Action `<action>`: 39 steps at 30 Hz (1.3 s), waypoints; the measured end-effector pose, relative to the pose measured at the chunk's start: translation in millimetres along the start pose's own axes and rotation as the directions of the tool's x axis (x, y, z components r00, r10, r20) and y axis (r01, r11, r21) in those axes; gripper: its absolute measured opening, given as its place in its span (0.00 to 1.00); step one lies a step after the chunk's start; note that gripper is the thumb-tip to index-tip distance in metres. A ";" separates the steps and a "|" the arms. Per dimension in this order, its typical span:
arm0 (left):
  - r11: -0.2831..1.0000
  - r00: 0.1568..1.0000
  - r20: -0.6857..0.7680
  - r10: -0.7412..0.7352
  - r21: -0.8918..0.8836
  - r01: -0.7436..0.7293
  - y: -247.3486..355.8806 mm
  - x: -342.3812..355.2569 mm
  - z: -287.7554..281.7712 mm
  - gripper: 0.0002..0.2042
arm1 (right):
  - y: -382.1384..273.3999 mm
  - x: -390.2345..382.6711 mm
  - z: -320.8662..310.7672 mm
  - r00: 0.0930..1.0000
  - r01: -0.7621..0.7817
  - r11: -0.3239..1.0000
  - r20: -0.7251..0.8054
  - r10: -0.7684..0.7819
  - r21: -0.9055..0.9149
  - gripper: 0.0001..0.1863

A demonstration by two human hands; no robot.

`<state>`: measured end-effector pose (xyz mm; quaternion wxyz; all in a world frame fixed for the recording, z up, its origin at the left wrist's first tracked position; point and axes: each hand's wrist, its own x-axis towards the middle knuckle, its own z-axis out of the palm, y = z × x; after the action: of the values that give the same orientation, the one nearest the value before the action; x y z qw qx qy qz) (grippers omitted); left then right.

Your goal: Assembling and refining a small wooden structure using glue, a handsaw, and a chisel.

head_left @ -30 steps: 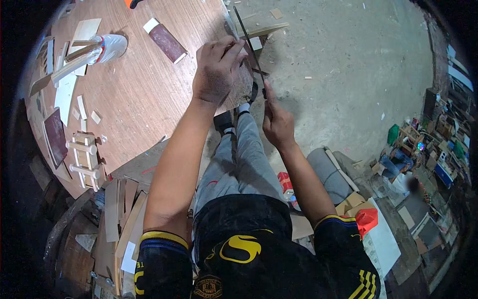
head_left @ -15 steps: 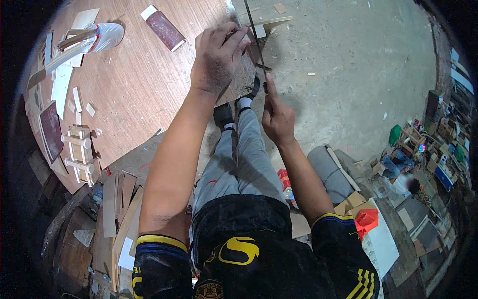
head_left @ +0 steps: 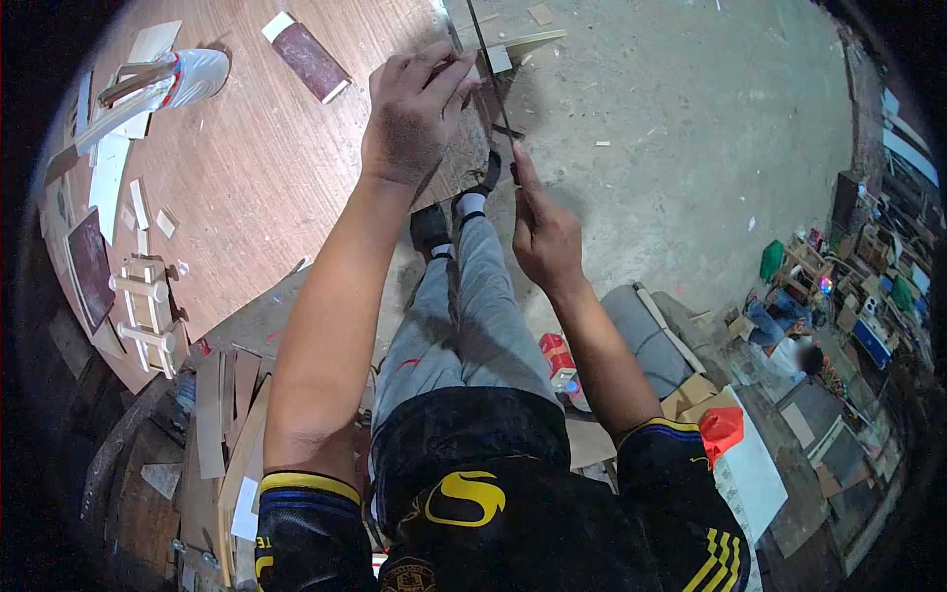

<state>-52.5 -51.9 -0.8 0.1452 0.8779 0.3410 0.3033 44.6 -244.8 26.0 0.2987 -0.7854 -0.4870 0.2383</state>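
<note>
My left hand point(head_left: 412, 120) is at the right edge of the wooden table point(head_left: 266, 168), its fingers bent and pressed together. Whatever lies beneath those fingers is mostly hidden. My right hand point(head_left: 549, 232) grips a handsaw, index finger stretched along it. The saw's long, thin, dark blade point(head_left: 487, 69) shows edge-on and runs away from me just past the table edge, close to my left fingertips. Its handle is mostly covered by my palm. On the table, left of my left hand, lies a dark red block point(head_left: 310, 61) with pale ends.
A white plastic-wrapped container point(head_left: 205, 77), small wood offcuts point(head_left: 167, 224) and a small wooden frame point(head_left: 144, 296) are on the table's left. Boards point(head_left: 209, 414) stand below it. A grey roll point(head_left: 641, 331) is on the floor at right. Another person point(head_left: 791, 357) sits far right.
The whole view has shifted slightly, so the table and both hands appear a little further left. My hands keep nearly the same places and grips relative to the table edge.
</note>
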 end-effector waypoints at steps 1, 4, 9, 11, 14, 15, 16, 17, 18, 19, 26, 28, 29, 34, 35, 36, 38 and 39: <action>1.000 1.000 -0.002 -0.001 -0.002 0.001 -1.4 -0.5 1.4 0.14 | 0.7 0.0 1.3 1.000 -0.012 1.000 0.003 0.012 0.003 0.40; 0.999 0.999 -0.028 0.017 -0.033 -0.018 -5.4 -1.0 5.4 0.16 | 2.5 0.2 3.3 1.000 -0.015 1.000 -0.008 0.015 0.017 0.40; 0.999 0.999 -0.041 0.032 -0.033 -0.033 -5.4 -1.1 5.7 0.15 | 0.3 -1.0 3.6 0.997 -0.065 0.998 0.037 0.065 0.002 0.34; 0.999 0.998 -0.046 0.035 -0.021 -0.036 -7.3 -1.8 6.1 0.15 | -1.0 0.2 4.2 0.993 -0.100 0.995 0.060 0.099 0.021 0.34; 0.999 0.998 -0.045 0.040 -0.022 -0.041 -7.0 -0.8 6.5 0.15 | 11.1 2.1 13.3 0.999 -0.018 0.999 -0.048 0.020 0.039 0.41; 0.999 0.998 -0.041 0.041 -0.028 -0.042 -5.7 0.0 6.9 0.15 | 15.4 0.6 13.4 0.998 -0.021 0.999 -0.050 0.023 0.036 0.41; 0.999 0.998 -0.039 0.042 -0.028 -0.043 -6.0 -0.6 6.9 0.15 | 14.9 1.8 14.0 0.999 -0.024 0.998 -0.044 0.026 0.051 0.42; 0.999 0.998 -0.042 0.043 -0.027 -0.044 -5.8 -1.1 7.3 0.15 | 14.3 2.5 14.1 0.999 -0.026 0.998 -0.039 0.029 0.066 0.42; 0.999 0.998 -0.046 0.044 -0.026 -0.045 -5.5 -1.3 7.6 0.15 | 13.0 1.9 14.3 0.999 -0.028 0.997 -0.040 0.030 0.065 0.42; 0.999 0.998 -0.045 0.043 -0.026 -0.044 -5.0 -1.4 6.7 0.15 | 7.9 1.3 13.1 0.999 -0.035 0.998 -0.037 0.037 0.056 0.42; 1.000 1.000 -0.009 0.024 -0.019 -0.025 -6.4 -0.9 2.1 0.15 | -9.0 0.2 1.8 0.991 -0.128 0.990 0.050 0.125 0.067 0.42; 0.999 0.999 -0.016 0.027 -0.036 -0.028 -6.9 -0.7 3.0 0.15 | -3.2 2.3 -1.1 0.994 -0.109 0.989 0.032 0.106 0.100 0.42; 0.999 0.999 -0.018 0.027 -0.041 -0.027 -6.1 -0.1 3.1 0.15 | -0.3 2.9 -1.8 0.996 -0.091 0.987 0.014 0.090 0.132 0.42; 0.999 1.000 -0.015 0.023 -0.034 -0.024 -4.6 0.4 2.9 0.14 | 6.5 5.4 2.2 1.000 0.002 1.000 0.009 -0.002 -0.010 0.41; 0.999 0.999 -0.026 0.025 -0.034 -0.026 -3.6 0.4 3.8 0.14 | 6.7 6.0 3.6 1.000 0.028 1.000 0.000 -0.028 -0.001 0.42; 0.999 0.999 -0.038 0.027 -0.035 -0.028 -3.0 0.3 4.2 0.14 | 6.7 6.4 5.2 1.000 0.027 1.000 0.000 -0.027 0.000 0.42; 0.999 0.999 -0.026 0.022 -0.035 -0.023 -4.2 -0.4 3.6 0.14 | 3.5 9.2 8.3 1.000 0.026 0.999 0.003 -0.026 0.028 0.44; 0.999 1.000 -0.015 0.017 -0.038 -0.017 -4.6 -0.8 3.5 0.14 | 2.0 10.0 9.0 1.000 0.026 0.999 0.003 -0.027 0.029 0.44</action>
<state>-53.1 -49.2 -6.0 0.1566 0.8756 0.3287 0.3175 44.0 -234.3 17.4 0.3122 -0.7742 -0.4944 0.2424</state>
